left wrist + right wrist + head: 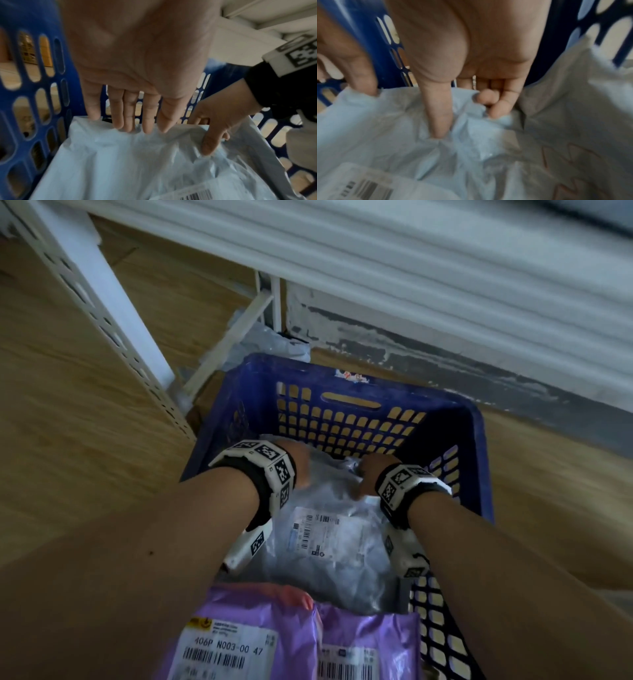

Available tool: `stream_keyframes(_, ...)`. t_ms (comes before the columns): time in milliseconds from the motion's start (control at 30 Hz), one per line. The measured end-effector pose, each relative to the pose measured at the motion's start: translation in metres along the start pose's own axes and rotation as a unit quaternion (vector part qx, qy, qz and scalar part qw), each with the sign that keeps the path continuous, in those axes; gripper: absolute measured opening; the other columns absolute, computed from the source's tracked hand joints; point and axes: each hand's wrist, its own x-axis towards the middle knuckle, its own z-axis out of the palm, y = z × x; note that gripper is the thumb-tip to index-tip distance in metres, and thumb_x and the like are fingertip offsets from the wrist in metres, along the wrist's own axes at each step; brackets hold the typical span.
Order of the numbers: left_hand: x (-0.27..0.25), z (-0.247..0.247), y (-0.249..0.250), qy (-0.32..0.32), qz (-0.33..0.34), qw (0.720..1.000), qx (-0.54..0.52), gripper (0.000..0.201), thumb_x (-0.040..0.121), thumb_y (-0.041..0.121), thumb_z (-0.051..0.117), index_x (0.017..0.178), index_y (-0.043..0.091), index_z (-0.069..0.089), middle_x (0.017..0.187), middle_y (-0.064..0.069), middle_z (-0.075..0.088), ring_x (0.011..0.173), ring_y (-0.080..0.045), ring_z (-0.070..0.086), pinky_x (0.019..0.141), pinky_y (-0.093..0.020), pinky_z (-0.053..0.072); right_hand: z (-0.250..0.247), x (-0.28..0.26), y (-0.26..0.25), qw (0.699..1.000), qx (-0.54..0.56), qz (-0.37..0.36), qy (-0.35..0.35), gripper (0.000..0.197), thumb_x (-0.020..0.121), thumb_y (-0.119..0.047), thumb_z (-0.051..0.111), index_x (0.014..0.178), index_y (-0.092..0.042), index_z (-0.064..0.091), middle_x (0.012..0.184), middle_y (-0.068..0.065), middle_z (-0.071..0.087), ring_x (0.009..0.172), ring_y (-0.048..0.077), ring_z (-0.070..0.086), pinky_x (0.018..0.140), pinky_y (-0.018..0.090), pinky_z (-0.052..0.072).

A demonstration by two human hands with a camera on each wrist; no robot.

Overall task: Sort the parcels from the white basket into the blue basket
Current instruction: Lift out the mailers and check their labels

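The blue basket (260, 368) stands on the floor below me, and both hands are inside it. A pale grey parcel (329, 546) with a barcode label lies in its far half. My left hand (296, 465) has straight fingers whose tips touch the parcel's far edge (137, 162). My right hand (368, 474) pinches that same edge, thumb on top and fingers curled behind it (402, 142). Two purple parcels (260, 621) lie at the basket's near end, partly under my forearms. The white basket is out of view.
A white perforated shelf post (102, 313) rises at the left. Crumpled plastic bags (267, 344) lie on the wooden floor (68, 405) behind the basket. A white wall with a scuffed base runs across the back. Another whitish parcel (573, 121) sits against the basket's right wall.
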Motion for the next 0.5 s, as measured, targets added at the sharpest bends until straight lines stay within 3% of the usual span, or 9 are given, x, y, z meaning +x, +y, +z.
stream_keyframes(67,-0.006,-0.007,0.002,0.003,0.010,1.000,-0.001,0.008,0.092,0.020,0.049,0.094,0.015,0.055,0.083,-0.002,0.051,0.081,-0.019,0.048,0.069,-0.026,0.039,-0.008,-0.019,-0.002,1.000,-0.002,-0.011,0.005,0.042,0.079,-0.036,0.069,0.113,-0.012,0.064,0.095,0.004,0.061,0.088,0.023,0.058,0.070,0.028,0.045)
stream_keyframes(133,-0.022,-0.018,0.004,0.013,0.010,1.000,-0.013,0.010,0.092,0.018,0.048,0.090,0.011,0.055,0.089,-0.006,0.056,0.080,-0.022,0.053,0.067,-0.028,0.041,-0.022,-0.045,-0.005,1.000,-0.012,-0.017,0.022,0.026,0.080,-0.033,0.067,0.092,-0.010,0.068,0.076,-0.001,0.055,0.082,0.022,0.056,0.063,0.026,0.043)
stream_keyframes(200,-0.038,-0.027,0.001,0.051,0.012,0.998,-0.041,0.015,0.091,0.017,0.048,0.085,0.009,0.059,0.092,-0.009,0.062,0.081,-0.024,0.058,0.068,-0.029,0.044,-0.038,-0.077,-0.008,0.998,-0.021,-0.026,0.057,0.024,0.083,-0.034,0.064,0.086,-0.011,0.067,0.078,0.000,0.055,0.083,0.022,0.058,0.063,0.026,0.045)
stream_keyframes(267,-0.067,-0.036,-0.003,0.084,0.016,0.994,-0.072,0.017,0.092,0.017,0.048,0.094,0.008,0.062,0.096,-0.010,0.063,0.086,-0.025,0.060,0.070,-0.030,0.044,-0.055,-0.117,-0.012,0.993,-0.008,-0.033,0.112,0.022,0.085,-0.036,0.061,0.089,-0.015,0.068,0.084,0.002,0.060,0.081,0.021,0.059,0.064,0.027,0.044)
stream_keyframes(367,-0.124,-0.051,-0.006,0.136,0.008,0.982,-0.129,0.025,0.093,0.013,0.045,0.108,-0.001,0.060,0.080,-0.009,0.053,0.073,-0.024,0.051,0.060,-0.028,0.037,-0.075,-0.182,-0.017,0.983,0.007,-0.042,0.178,0.018,0.088,-0.029,0.058,0.096,-0.017,0.069,0.095,0.005,0.064,0.085,0.025,0.060,0.067,0.029,0.044)
stream_keyframes(433,-0.164,-0.058,-0.009,0.184,0.000,0.971,-0.155,0.026,0.093,0.015,0.046,0.109,0.000,0.061,0.088,-0.013,0.056,0.079,-0.025,0.052,0.065,-0.031,0.041,-0.083,-0.226,-0.021,0.975,0.029,-0.042,0.218,0.012,0.088,-0.025,0.058,0.085,-0.021,0.068,0.082,0.002,0.063,0.074,0.022,0.056,0.062,0.027,0.041)
stream_keyframes(500,-0.203,-0.058,-0.009,0.228,0.000,0.959,-0.169,0.021,0.093,0.015,0.047,0.103,0.004,0.062,0.099,-0.015,0.058,0.089,-0.027,0.055,0.073,-0.033,0.043,-0.085,-0.265,-0.025,0.961,0.046,-0.036,0.269,0.021,0.086,-0.027,0.059,0.066,-0.025,0.059,0.068,-0.002,0.056,0.066,0.021,0.053,0.056,0.023,0.037)
